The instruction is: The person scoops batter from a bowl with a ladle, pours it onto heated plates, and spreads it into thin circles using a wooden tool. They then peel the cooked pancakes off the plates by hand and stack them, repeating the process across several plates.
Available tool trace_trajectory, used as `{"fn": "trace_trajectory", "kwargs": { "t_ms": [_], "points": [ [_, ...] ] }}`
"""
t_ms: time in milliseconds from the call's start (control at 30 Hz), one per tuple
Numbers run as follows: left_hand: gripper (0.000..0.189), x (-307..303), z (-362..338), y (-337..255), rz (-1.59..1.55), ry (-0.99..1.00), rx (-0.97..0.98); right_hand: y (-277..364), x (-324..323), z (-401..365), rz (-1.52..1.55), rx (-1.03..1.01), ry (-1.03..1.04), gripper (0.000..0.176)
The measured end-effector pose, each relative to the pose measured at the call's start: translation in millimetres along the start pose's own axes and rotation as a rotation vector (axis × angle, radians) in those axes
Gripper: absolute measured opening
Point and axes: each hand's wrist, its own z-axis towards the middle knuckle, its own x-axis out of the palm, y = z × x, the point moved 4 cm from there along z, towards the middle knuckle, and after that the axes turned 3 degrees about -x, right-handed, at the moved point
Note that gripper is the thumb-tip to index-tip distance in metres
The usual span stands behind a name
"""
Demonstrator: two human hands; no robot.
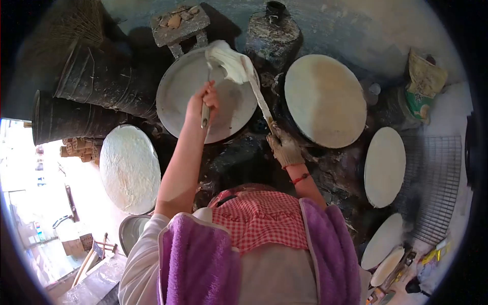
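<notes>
My bare left hand (204, 104) is closed round the handle of a long metal utensil (205, 118), whose head is hidden by a soft white mass. In my right hand (283, 146), covered by a worn work glove, is the lower end of a long flat wooden stick (262, 101). The white, dough-like mass (231, 63) drapes from the utensil's head across to the stick's upper end. Both tools reach over a wide round pan (175, 101) with a pale, mostly bare floor.
Right of the pan lies a round surface coated white (325, 101); another white disc (130, 170) is at left. More white discs (385, 168) line the right side near a wire rack (432, 178). A stool (180, 25) stands behind the pan, dark barrels (96, 79) to its left.
</notes>
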Motion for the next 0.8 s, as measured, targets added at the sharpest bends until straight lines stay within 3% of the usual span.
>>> {"fn": "trace_trajectory", "kwargs": {
  "t_ms": [33, 67, 100, 133, 233, 300, 333, 367, 400, 433, 467, 500, 533, 567, 600, 633, 700, 733, 767, 800],
  "points": [
    [0.022, 6.6, 4.0, -12.3, 0.051, -0.025, 0.070, 23.3, -3.3, 14.4, 0.005, -0.002, 0.005, 0.044],
    [0.022, 9.3, 6.5, -13.8, 0.051, -0.030, 0.076, 40.9, -3.4, 25.5, -0.060, 0.178, 0.106, 0.046],
    [0.018, 8.0, 3.8, -22.1, 0.277, -0.230, 0.418, 60.7, -2.7, 35.1, -0.132, 0.357, 0.211, 0.047],
    [0.014, 9.9, -4.9, -30.2, 0.500, -0.433, 0.758, 75.9, 1.8, 48.0, -0.135, 0.355, 0.223, 0.047],
    [0.020, 2.6, -45.8, -17.4, 0.298, -0.447, 0.882, 99.2, 36.1, 89.9, -0.053, 0.309, 0.308, 0.045],
    [0.028, -23.9, -87.1, -4.8, 0.410, -0.561, 0.659, 105.9, 58.7, 114.0, -0.217, 0.153, 0.331, 0.046],
    [0.032, -46.1, -108.7, -8.6, 0.437, -0.403, 0.548, 109.2, 62.3, 122.3, -0.223, 0.149, 0.343, 0.046],
    [0.034, -46.8, -136.3, -5.1, 0.490, -0.473, 0.504, 113.4, 65.3, 129.3, -0.213, 0.216, 0.419, 0.046],
    [0.036, -38.3, -168.8, 0.4, 0.594, -0.620, 0.572, 119.6, 65.8, 129.4, -0.203, 0.288, 0.491, 0.047],
    [0.039, -22.4, -202.2, 3.8, 0.614, -0.785, 0.628, 130.6, 47.7, 127.1, -0.191, 0.178, 0.383, 0.047],
    [0.041, -28.3, -241.5, -6.3, 0.658, -0.797, 0.658, 130.1, 31.1, 115.8, 0.082, 0.206, 0.315, 0.049],
    [0.042, -27.6, -273.3, -12.1, 0.709, -0.781, 0.818, 103.1, 21.0, 103.1, 0.204, 0.193, 0.243, 0.047],
    [0.044, -61.0, -310.1, -30.9, 0.773, -0.636, 0.878, 63.6, 25.0, 95.8, 0.319, 0.169, 0.183, 0.046],
    [0.043, -47.6, -334.5, -29.5, 0.867, -0.778, 0.965, 25.8, 47.0, 97.0, 0.481, 0.200, 0.178, 0.047],
    [0.043, -53.4, -351.9, -33.0, 0.973, -0.748, 1.028, 0.0, 65.6, 81.5, 0.654, 0.264, 0.168, 0.048],
    [0.043, -62.8, -363.3, -31.2, 0.876, -0.763, 1.000, 75.6, 64.2, 71.8, 0.211, 0.320, 0.207, 0.046],
    [0.041, -79.8, -373.5, -36.8, 0.727, -0.789, 0.983, 125.6, 80.4, 90.8, -0.117, 0.145, 0.244, 0.046],
    [0.041, -86.5, -374.7, -37.7, 0.701, -0.885, 1.009, 170.9, 77.8, 90.6, -0.154, 0.477, 0.361, 0.042],
    [0.040, -88.7, -373.5, -31.5, 0.648, -0.987, 1.080, 165.5, 70.5, 98.8, -0.314, 0.254, 0.369, 0.044],
    [0.039, -84.2, -372.5, -24.2, 0.544, -0.829, 1.137, 125.6, 61.2, 113.8, -0.509, 0.058, 0.259, 0.046]
  ]
}}
